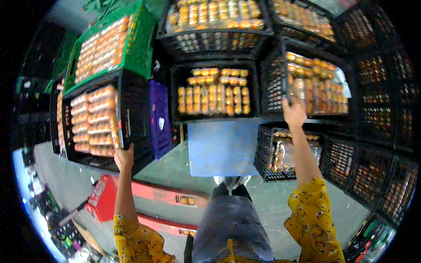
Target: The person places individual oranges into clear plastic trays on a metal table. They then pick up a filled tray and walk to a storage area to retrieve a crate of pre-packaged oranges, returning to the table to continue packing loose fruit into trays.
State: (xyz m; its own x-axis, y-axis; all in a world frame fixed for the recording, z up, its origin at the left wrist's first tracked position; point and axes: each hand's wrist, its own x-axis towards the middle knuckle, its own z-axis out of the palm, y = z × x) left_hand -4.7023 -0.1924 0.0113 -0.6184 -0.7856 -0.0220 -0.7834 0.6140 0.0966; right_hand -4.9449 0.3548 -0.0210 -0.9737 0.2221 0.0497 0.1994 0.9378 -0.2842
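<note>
On the left, my left hand point(124, 159) grips the near right corner of a black plastic crate point(120, 98), its thumb on the outer side. Clear-wrapped rows of round orange produce point(95, 125) fill this crate, and one upright pack point(114, 131) reaches down to my fingers. My right hand point(294, 113) is at the near left corner of another black crate point(315, 115). A pale, blurred wrapped pack point(298, 88) lies right above its fingers; whether they hold that pack or the rim is unclear. More orange packs point(324, 92) lie inside.
Between the hands, a black crate point(213, 119) of orange packs sits beyond a blue board point(223, 148). A green crate point(138, 49) tops the left stack, beside a purple crate point(160, 121). A low black crate point(263, 154) stands right. A red pallet jack point(105, 197) lies left.
</note>
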